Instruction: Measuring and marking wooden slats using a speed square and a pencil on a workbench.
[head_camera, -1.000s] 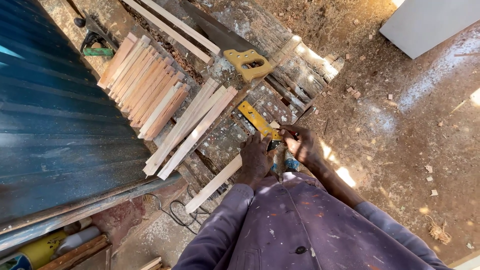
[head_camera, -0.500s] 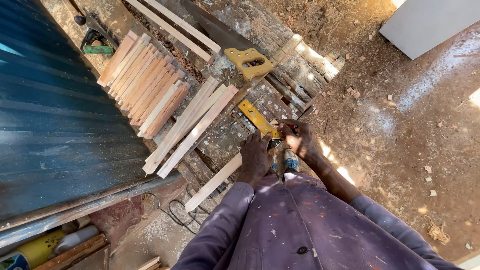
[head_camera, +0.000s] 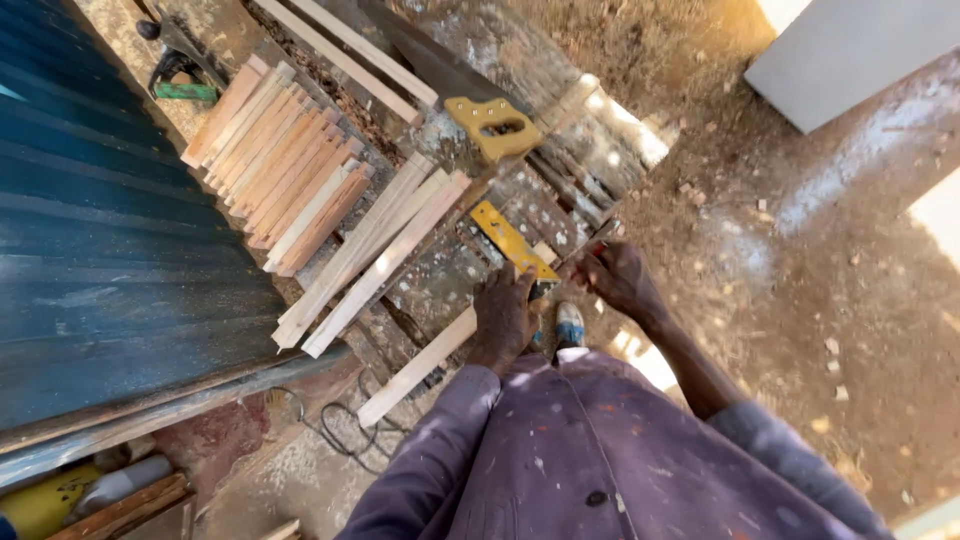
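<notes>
Far left, a blue corrugated metal sheet (head_camera: 110, 270) fills the side; below it lies a yellow cylinder (head_camera: 35, 505), and a black cable (head_camera: 340, 430) loops over the ground.

On the tabletop (head_camera: 440, 280), rough and paint-splashed, approx a dozen short reddish wood slats (head_camera: 275, 165) lie side by side in a neat batch w/ ends roughly aligned; judging by that, these look already cut to length. Above them, a dark power tool w/ green part (head_camera: 180, 75) rests near the edge. Just right of the batch, 3 or so longer pale strips (head_camera: 375, 255) lie at a slant, uncut as far as I can tell. Two more long battens (head_camera: 345, 55) run along the top of the bench. A hand saw w/ yellow handle (head_camera: 495, 125) lies flat on the tabletop, nobody holding it.

Centre: one pale wood strip (head_camera: 420, 365) sticks out past the near edge of the tabletop. The left hand (head_camera: 503, 315) presses down on its far end, fingers curled over it beside a yellow try square (head_camera: 515, 243) laid across the strip. The right hand (head_camera: 620, 278) pinches sth small at the square's end, prob. a pencil; too small to be sure. So this strip seems at the marking stage: not yet sawn.

Below the hands, a shoe w/ blue trim (head_camera: 570, 325) shows, on dirt ground strewn w/ wood chips (head_camera: 830, 350). Top right, a white panel (head_camera: 860, 50).
</notes>
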